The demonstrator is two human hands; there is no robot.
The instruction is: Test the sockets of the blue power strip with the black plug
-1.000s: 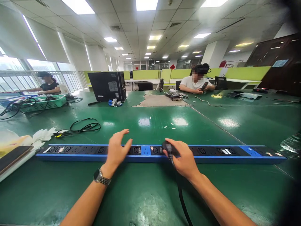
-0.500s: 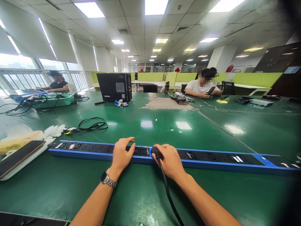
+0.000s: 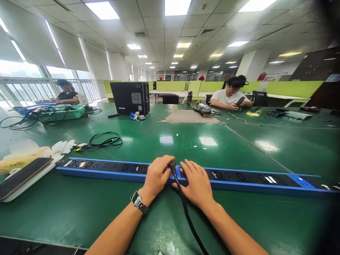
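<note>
A long blue-and-black power strip (image 3: 111, 175) with several sockets lies across the green table in front of me. My left hand (image 3: 157, 174), with a watch on its wrist, grips a black power plug (image 3: 173, 165) at the middle of the strip. From the plug a thick black cord (image 3: 189, 217) runs down toward the lower edge of the view. Just right of the plug, my right hand (image 3: 197, 181) rests over the strip, fingers apart, its thumb by the cord. I cannot tell whether the plug sits in a socket.
To the left lie a phone-like slab (image 3: 25, 177), a plastic bag (image 3: 23, 152) and a coiled black cable (image 3: 105, 141). Farther back stand a green basket (image 3: 63, 114) of cables and a black computer case (image 3: 130, 98). Two people sit across the table.
My left hand has moved right and taken hold of the plug. My right hand has let go of it and shifted slightly right, its fingers now spread on the strip.
</note>
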